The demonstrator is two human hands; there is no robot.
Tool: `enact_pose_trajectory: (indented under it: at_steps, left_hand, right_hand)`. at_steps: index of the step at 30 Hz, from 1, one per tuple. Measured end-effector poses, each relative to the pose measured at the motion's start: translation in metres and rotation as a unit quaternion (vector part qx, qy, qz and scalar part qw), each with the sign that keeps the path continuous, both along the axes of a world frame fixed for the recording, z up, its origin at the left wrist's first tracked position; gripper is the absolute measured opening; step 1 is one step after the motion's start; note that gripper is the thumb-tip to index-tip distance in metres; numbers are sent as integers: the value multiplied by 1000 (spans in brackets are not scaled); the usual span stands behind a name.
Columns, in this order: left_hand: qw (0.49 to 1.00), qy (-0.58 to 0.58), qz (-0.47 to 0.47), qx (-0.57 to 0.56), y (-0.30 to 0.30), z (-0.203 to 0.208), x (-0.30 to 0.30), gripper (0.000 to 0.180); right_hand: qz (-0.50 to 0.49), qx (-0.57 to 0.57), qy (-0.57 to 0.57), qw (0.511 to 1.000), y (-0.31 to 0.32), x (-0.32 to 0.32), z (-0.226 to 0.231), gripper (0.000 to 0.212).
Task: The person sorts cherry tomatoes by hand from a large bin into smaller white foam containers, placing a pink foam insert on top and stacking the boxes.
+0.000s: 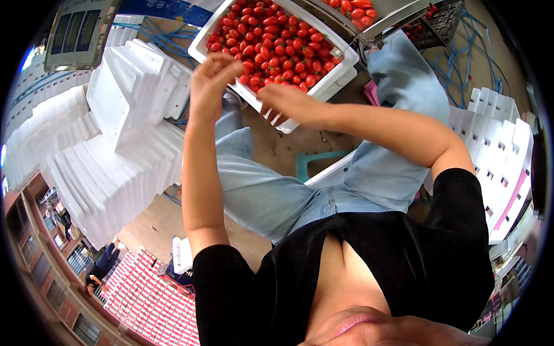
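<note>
A white foam box (199, 46) full of small red oval tomatoes (277, 49) stands in front of my knees. My left hand (214, 81) is raised over the box's near left corner. Its fingers are loosely bent toward the tomatoes, and nothing shows in them. Over the near edge, my right hand (293, 105) points leftward with fingers slightly curled and apart. No tomato is visible in it, though its palm side is hidden. The two hands face each other without touching.
White foam lids (138, 86) and stacked foam boxes (115, 173) rise at my left. A scale display (78, 34) stands far left. More tomatoes (355, 10) lie in a metal-edged tray beyond the box. Blue straps (470, 52) lie at the far right, near white crates (502, 155).
</note>
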State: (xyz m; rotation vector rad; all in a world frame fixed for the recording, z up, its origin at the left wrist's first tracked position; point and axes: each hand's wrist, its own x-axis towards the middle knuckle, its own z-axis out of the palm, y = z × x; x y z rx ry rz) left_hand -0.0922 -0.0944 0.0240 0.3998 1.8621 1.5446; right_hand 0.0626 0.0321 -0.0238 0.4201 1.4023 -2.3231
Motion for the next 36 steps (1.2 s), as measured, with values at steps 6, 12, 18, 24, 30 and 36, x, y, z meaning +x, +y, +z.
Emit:
enact_pose_trajectory:
  at_steps: [6, 12, 18, 24, 30, 36]
  left_hand:
    - [989, 101, -84, -64, -12, -28, 49, 14]
    - [850, 492, -82, -168, 31, -63, -28, 25]
    - [757, 501, -150, -391, 82, -83, -50, 20]
    - [832, 457, -87, -301, 56, -75, -61, 35]
    - [974, 184, -75, -113, 15, -40, 9, 22]
    - [920, 301, -232, -96, 35, -38, 30, 24]
  right_hand:
    - [-158, -189, -115, 962, 9, -22, -5, 51]
    - [-38, -126, -98, 986, -3, -20, -25, 20]
    - [37, -21, -67, 997, -20, -4, -16, 13]
    - [24, -94, -123, 988, -14, 10, -6, 34]
    - [-158, -153, -138, 966, 15, -1, -7, 51]
    - [-213, -191, -106, 952, 21, 2, -22, 43]
